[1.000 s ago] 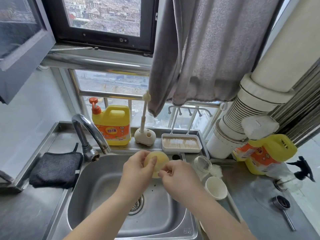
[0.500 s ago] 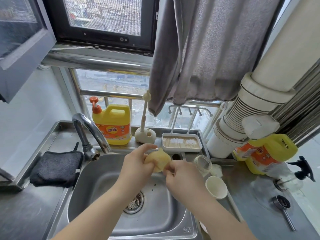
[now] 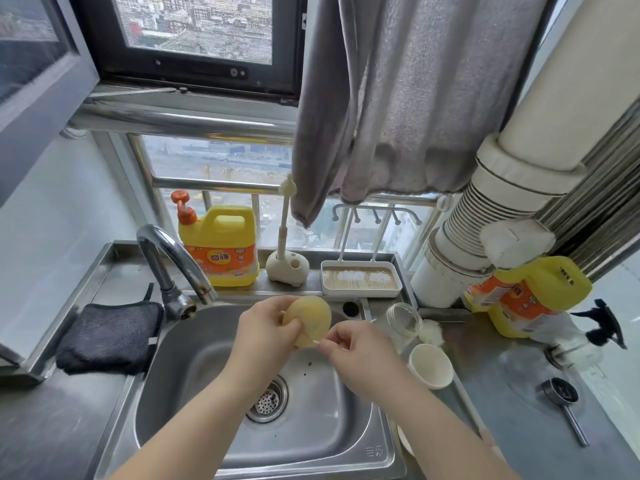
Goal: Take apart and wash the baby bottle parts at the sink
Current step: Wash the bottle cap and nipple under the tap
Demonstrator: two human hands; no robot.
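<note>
Head view, single moment at the sink. Item one: pale yellow, rounded, soft-looking silicone bottle part (image 3: 306,320), held in the air above the stainless steel sink basin (image 3: 194,382), at about 12 o'clock from the round perforated drain strainer (image 3: 267,399). Left hand (image 3: 266,336) grips it from the 9 o'clock side, thumb and fingers curled round its body. Right hand (image 3: 360,351), at 4 o'clock of the part, pinches a thin pale stick-like piece (image 3: 320,340) whose far end touches the part's lower edge; what that piece is cannot be told.

Handling, as judged: light, flexible, likely to dent under pressure and slippery once wet; best held round the broad body, not by the thin edge. The thin piece looks delicate and small enough to drop toward the drain.

Nearby items: clear glass bottle body (image 3: 403,322) lying on its side at 3 o'clock on the counter; cream-coloured plastic cup-shaped cap (image 3: 430,365) just beside it; curved chrome tap (image 3: 166,251) at 10 o'clock, no water visible; yellow detergent jug with orange pump (image 3: 220,245) on the sill behind.
</note>
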